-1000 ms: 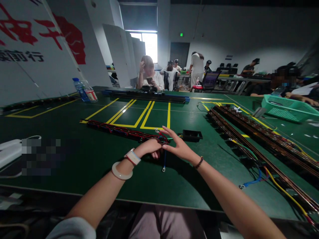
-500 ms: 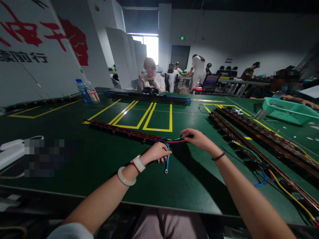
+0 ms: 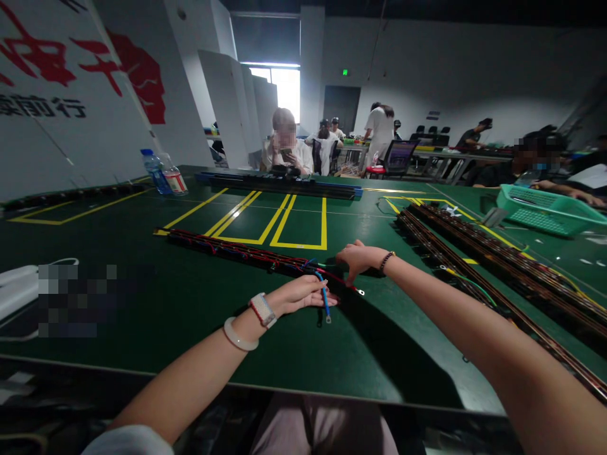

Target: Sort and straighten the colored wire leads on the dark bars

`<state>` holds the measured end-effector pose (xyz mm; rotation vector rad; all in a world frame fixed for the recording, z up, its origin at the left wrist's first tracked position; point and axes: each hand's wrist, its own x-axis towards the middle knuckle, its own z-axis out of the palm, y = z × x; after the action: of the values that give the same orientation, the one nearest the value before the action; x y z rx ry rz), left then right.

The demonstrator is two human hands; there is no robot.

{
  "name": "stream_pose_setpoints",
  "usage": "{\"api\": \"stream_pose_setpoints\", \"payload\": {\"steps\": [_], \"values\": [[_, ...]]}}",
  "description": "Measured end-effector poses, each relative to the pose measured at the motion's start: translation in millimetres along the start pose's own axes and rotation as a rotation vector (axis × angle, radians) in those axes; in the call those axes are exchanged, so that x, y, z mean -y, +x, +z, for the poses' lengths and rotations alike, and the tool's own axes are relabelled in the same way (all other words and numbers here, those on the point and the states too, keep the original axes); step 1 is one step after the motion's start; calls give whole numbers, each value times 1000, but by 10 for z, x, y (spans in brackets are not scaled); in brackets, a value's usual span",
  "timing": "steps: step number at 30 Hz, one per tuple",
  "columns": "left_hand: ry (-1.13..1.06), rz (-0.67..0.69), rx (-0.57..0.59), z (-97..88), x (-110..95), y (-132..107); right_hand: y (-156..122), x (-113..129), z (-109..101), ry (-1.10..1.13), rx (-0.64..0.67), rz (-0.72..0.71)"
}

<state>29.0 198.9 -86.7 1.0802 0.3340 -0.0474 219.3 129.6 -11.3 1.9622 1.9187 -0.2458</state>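
A long busbar assembly with dark, red and copper-coloured strips lies slantwise on the green table. From its right end come a blue cable, a red cable and a green cable. My left hand is turned palm up, with the blue cable between the thumb and the fingers; its ring lug points toward me. Over the red and green cables, my right hand bends down with curled fingers, closed at the green cable. The red cable passes below that hand, its lug showing beyond.
More busbar assemblies run along the right side, near a green basket. Bottles stand at the back left, beside a dark blue-edged rail. A person sits across the table; others work behind.
My left hand has rolled palm up and shifted slightly right, swinging the blue cable's end right. My right hand has turned fingers-down and moved left; the red cable's lug now shows.
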Motion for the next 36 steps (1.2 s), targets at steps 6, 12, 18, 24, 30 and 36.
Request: {"api": "stream_pose_setpoints", "payload": {"steps": [6, 12, 18, 24, 30, 36], "values": [[-151, 3, 2, 27, 50, 43, -146, 177, -34, 121, 57, 6], [-226, 54, 7, 71, 134, 98, -315, 456, 90, 192, -61, 25], [-225, 104, -51, 151, 166, 111, -379, 544, 133, 313, -132, 89], [-168, 135, -101, 220, 157, 58, -452, 552, 171, 318, -178, 120], [-144, 119, -122, 211, 157, 34, -505, 584, 290, 366, -273, 156], [-122, 140, -131, 226, 180, 0, -516, 582, 322, 363, -280, 149]]}}
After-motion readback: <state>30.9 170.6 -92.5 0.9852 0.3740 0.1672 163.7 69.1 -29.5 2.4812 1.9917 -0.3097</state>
